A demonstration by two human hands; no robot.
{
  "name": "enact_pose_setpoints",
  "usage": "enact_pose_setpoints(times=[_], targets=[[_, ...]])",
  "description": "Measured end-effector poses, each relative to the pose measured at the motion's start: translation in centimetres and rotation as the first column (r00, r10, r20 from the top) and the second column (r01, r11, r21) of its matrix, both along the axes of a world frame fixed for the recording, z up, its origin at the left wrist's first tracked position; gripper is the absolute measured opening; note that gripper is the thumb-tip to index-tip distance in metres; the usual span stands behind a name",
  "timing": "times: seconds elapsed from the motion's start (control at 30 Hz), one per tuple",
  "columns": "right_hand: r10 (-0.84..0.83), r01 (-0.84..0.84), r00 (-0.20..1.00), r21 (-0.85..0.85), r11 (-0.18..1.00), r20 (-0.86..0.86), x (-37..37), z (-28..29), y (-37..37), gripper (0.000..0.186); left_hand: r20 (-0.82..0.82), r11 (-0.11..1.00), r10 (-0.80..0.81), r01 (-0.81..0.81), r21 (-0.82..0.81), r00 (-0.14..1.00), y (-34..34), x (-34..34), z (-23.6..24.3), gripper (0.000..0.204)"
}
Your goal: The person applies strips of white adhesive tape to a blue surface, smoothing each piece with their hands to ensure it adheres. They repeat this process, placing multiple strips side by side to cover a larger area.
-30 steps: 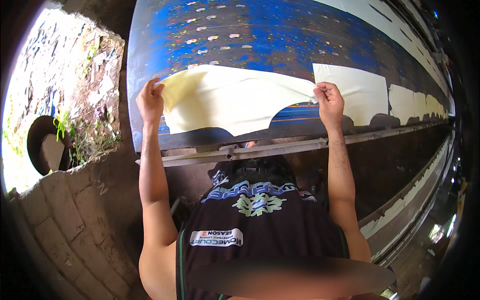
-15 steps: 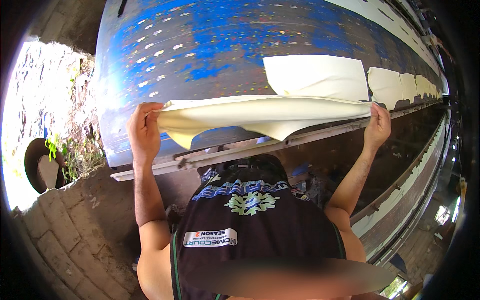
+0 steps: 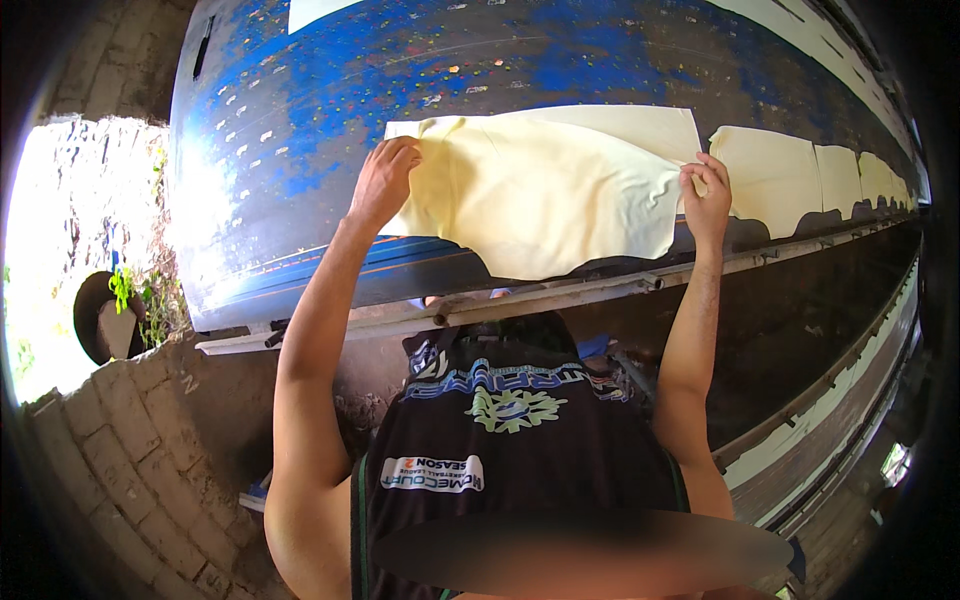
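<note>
a cream sheet, held out at both ends
the left hand and right hand pinch it over a pale piece on a blue-stained table; similar pieces lie farther right.

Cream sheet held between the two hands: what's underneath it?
Past the cream sheet's far edge, a strip of another pale sheet shows, on the blue-and-dark table. The rest underneath is covered.
</note>
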State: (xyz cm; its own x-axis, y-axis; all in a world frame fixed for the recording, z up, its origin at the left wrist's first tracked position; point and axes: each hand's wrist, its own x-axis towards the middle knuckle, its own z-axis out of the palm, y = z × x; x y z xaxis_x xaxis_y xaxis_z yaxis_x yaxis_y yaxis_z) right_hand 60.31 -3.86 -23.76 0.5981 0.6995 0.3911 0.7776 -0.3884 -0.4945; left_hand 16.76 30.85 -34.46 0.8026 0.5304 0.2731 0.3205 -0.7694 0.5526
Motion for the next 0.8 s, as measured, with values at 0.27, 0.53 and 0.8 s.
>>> enact_pose_setpoints(times=[0.27, 0.53, 0.8], targets=[[-0.022, 0.003, 0.984, -0.106, 0.994, -0.178, -2.6, -1.2, -0.7, 0.010, -0.246, 0.815, -0.304, 0.117, -0.568, 0.920, -10.8, -6.3, 13.5, 0.021], [-0.236, 0.444, 0.810, 0.299, 0.845, -0.537, 2.0, -2.5, -2.2, 0.012, 0.533, 0.557, 0.229, 0.339, -0.758, 0.815, -10.1, -13.0, 15.0, 0.016], [0.410, 0.114, 0.748, 0.710, 0.695, -0.521, 2.4, 3.2, -1.4, 0.014, 0.656, 0.480, 0.390, 0.465, -0.744, 0.646, -13.0, -14.0, 11.1, 0.022]])
